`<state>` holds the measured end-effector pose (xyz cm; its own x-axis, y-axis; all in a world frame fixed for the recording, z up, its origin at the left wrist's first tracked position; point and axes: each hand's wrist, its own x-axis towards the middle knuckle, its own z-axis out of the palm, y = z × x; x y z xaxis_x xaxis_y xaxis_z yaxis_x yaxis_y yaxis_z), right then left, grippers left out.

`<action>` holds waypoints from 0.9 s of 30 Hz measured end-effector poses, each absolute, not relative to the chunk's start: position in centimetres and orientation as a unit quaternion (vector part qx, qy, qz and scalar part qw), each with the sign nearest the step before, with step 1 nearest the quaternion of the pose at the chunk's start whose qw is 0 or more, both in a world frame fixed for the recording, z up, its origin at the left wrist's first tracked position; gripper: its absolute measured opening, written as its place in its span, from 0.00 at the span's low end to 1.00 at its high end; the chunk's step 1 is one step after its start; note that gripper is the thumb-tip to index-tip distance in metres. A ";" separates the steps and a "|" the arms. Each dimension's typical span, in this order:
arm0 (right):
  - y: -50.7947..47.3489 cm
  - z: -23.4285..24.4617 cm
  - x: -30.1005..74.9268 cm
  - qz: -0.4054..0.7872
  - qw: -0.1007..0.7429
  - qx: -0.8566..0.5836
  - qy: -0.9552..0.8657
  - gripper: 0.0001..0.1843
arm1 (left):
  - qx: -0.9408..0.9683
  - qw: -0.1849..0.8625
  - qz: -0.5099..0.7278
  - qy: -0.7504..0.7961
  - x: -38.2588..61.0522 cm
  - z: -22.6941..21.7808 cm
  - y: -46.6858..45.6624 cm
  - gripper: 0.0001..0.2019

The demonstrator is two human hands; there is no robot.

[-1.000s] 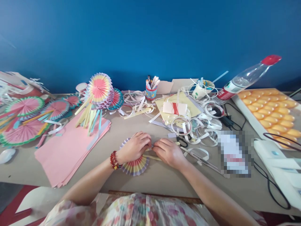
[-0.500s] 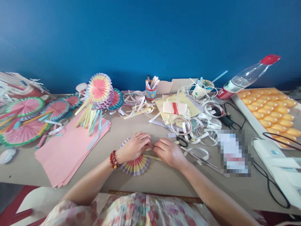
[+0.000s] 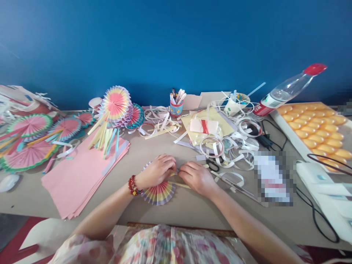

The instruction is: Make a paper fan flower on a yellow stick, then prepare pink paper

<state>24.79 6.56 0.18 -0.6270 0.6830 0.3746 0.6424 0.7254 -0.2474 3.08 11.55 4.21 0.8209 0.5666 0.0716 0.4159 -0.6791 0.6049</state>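
Left hand (image 3: 156,171), with a red bead bracelet (image 3: 132,185) at the wrist, is curled down over a small paper fan (image 3: 161,193), fingers bent and pinning its upper half flat. Right hand (image 3: 196,178) lies just beside it, knuckles up, fingertips tucked in where a yellow strip (image 3: 181,184) meets the fan's centre. Whether those fingertips actually pinch the strip is hidden, so I cannot tell. The 2 hands nearly touch.

The fan sits on the table (image 3: 178,211) near the middle of its front edge, with its lower pleats spread open below the left palm.

My worry is the pleats. With the palm pressing this hard, the folds could crush or go uneven. If the strip is being fixed at the centre, a small slip of either hand could set it crooked.

Clutter adds risk too. Scissors (image 3: 213,165) lie just beyond the right hand, half buried in loose white paper loops (image 3: 231,146), so a sweep of the right wrist could snag the loops or knock the blades. Along the left side, a stack of pink sheets (image 3: 79,176) reaches over the front edge, and a nudge from the left elbow could push it off. A pile of finished fans (image 3: 118,104) stands towards the back edge, well apart.
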 end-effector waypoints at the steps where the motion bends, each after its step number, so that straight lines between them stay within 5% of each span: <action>1: 6.6 0.1 24.8 0.046 0.225 -0.367 -0.902 0.11 | 0.907 0.297 0.127 0.269 3.1 4.2 11.6 0.08; 27: 6.6 -0.3 25.1 0.055 0.205 -0.372 -0.904 0.10 | 0.899 0.317 0.138 0.269 2.9 3.8 11.9 0.07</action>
